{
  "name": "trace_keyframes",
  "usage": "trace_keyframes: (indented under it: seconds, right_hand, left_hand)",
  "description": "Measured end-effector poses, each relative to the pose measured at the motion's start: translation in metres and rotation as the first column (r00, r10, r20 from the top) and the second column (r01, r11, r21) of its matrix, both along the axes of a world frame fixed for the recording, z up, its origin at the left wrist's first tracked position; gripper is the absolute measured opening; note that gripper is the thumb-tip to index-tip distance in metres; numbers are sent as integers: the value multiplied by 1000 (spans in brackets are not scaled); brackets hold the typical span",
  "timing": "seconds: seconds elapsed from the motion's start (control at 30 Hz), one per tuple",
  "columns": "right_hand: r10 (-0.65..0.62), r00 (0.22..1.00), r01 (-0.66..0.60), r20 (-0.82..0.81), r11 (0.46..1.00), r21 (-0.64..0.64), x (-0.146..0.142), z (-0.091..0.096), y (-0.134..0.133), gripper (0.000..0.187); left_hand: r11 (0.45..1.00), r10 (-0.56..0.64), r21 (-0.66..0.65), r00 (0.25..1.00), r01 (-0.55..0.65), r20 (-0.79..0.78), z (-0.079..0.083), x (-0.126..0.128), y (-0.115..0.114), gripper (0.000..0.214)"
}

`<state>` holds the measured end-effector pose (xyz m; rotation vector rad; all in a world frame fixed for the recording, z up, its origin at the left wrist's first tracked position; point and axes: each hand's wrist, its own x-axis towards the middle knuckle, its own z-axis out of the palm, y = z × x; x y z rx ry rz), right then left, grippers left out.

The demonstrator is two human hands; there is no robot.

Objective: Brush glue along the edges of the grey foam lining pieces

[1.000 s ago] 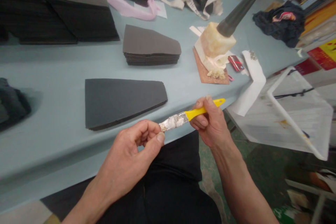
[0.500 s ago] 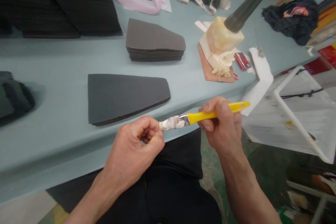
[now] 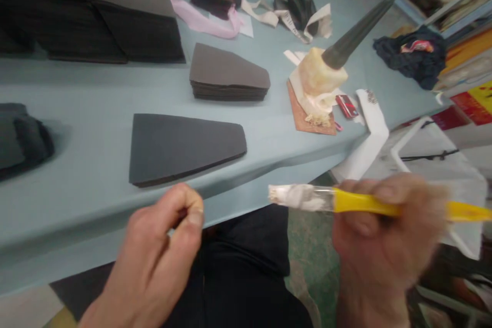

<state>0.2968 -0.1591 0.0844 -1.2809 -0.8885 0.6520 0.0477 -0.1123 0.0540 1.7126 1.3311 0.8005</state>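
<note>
A glue-caked paintbrush (image 3: pixel 303 198) with a yellow handle lies level in my right hand (image 3: pixel 388 225), whose fingers are closed round the handle. Its pale, wrapped bristle end points left. My left hand (image 3: pixel 157 246) is apart from the brush, thumb and forefinger pinched together; whether anything tiny is between them is hidden. Just beyond the left hand, a stack of dark tapered pieces (image 3: pixel 188 148) lies near the table's front edge. Behind it is a second, thicker stack of brownish-grey tapered pieces (image 3: pixel 229 69).
A crusted pale container (image 3: pixel 319 74) with a dark tapered shaft stands on a brown board (image 3: pixel 302 118) at the right. Beside it are a red box (image 3: pixel 347 106) and a white strip (image 3: pixel 371 128). Large dark stacks (image 3: pixel 142 31) fill the back left. A white frame (image 3: pixel 418 159) stands right of the table.
My hands have drawn apart. The right hand has pulled the brush to the right, away from the left hand's fingers, and the left hand has shifted left and down, still pinched.
</note>
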Motion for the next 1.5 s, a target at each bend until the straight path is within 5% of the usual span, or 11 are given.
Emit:
trace_keyframes:
  seconds: [0.07, 0.23, 0.53, 1.1, 1.5]
  right_hand:
    - [-54, 999, 54, -10, 997, 63, -8, -17, 14, 35]
    - [72, 990, -69, -118, 997, 25, -25, -40, 21, 42]
    - [116, 989, -115, -88, 993, 20, -21, -42, 18, 36]
    - [113, 982, -141, 154, 973, 180, -33, -45, 18, 26]
    - [160, 968, -186, 192, 974, 128, -39, -46, 2, 18]
  left_hand:
    - [993, -115, -22, 990, 117, 87, 4, 12, -3, 40]
    - [983, -175, -44, 980, 179, 93, -1, 22, 2, 46]
    - [989, -127, -63, 986, 134, 104, -11, 15, 2, 14]
    - [1000, -12, 23, 999, 11, 35, -17, 24, 6, 16]
    - [999, 8, 53, 999, -6, -33, -17, 22, 2, 18]
